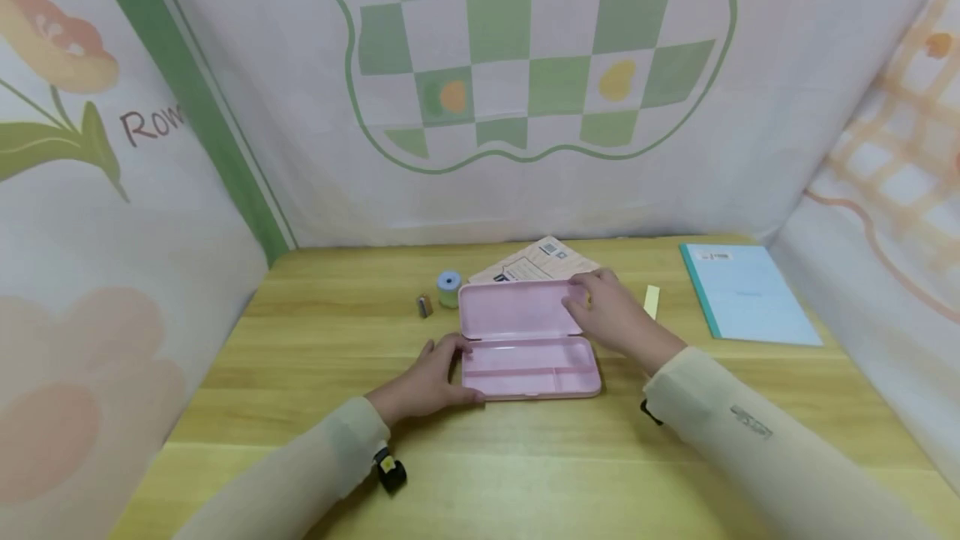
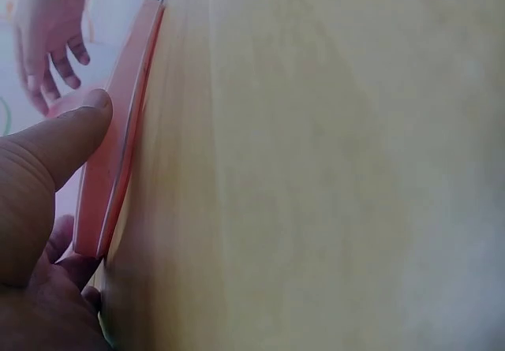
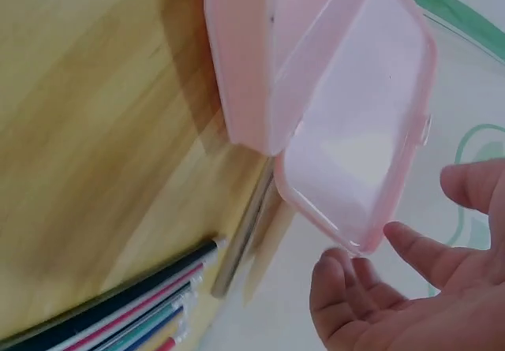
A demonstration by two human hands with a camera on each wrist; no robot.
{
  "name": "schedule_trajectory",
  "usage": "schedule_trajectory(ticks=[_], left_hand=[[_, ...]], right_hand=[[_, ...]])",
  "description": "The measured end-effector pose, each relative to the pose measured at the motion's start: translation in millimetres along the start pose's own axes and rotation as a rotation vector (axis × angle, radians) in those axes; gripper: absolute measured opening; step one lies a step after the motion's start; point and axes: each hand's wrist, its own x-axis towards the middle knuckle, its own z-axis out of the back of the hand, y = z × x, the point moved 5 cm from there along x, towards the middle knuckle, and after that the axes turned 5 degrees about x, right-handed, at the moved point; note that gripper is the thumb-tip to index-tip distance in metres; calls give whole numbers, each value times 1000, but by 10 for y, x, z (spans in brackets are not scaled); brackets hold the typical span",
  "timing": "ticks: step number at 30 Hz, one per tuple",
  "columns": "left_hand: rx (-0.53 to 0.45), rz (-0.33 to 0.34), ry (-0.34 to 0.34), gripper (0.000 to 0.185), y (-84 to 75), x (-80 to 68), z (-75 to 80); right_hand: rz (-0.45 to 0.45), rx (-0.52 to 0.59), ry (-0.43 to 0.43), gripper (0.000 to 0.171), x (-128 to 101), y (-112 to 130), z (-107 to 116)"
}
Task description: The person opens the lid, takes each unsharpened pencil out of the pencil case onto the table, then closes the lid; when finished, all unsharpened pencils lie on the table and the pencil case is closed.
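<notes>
A pink plastic pencil case (image 1: 531,369) lies on the table with its lid (image 1: 517,311) swung back, its base divided into compartments. My left hand (image 1: 423,386) grips the left end of the base, thumb at the front edge and fingers round the far side. In the left wrist view, the thumb rests along the case's pink side (image 2: 118,146). My right hand (image 1: 611,311) is at the lid's far right corner. The right wrist view shows its fingers (image 3: 414,248) extended at the lid's corner, with the thumb held apart from it.
Several pencils (image 3: 134,304) lie on the table beside the case. Left of the lid are a small sharpener (image 1: 424,306) and a blue-green cylinder (image 1: 448,288). A tan printed booklet (image 1: 551,255) lies behind the lid. To the right are a pale yellow strip (image 1: 652,301) and a light blue notebook (image 1: 757,294).
</notes>
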Motion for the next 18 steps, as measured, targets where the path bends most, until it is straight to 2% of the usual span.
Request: schedule_trajectory(ticks=[5, 8, 12, 15, 18], left_hand=[[-24, 49, -30, 82, 26, -10, -4], [-87, 73, -64, 92, 37, -7, -7], [-169, 82, -87, 126, 60, 15, -19], [-129, 69, -74, 142, 65, 28, -12], [-13, 23, -31, 133, 42, 34, -1]], right_hand=[[33, 57, 0, 46, 49, -19, 78], [56, 43, 31, 43, 30, -32, 109], [101, 10, 152, 33, -64, -53, 54], [176, -25, 279, 18, -184, -49, -54], [211, -69, 368, 21, -297, -27, -174]])
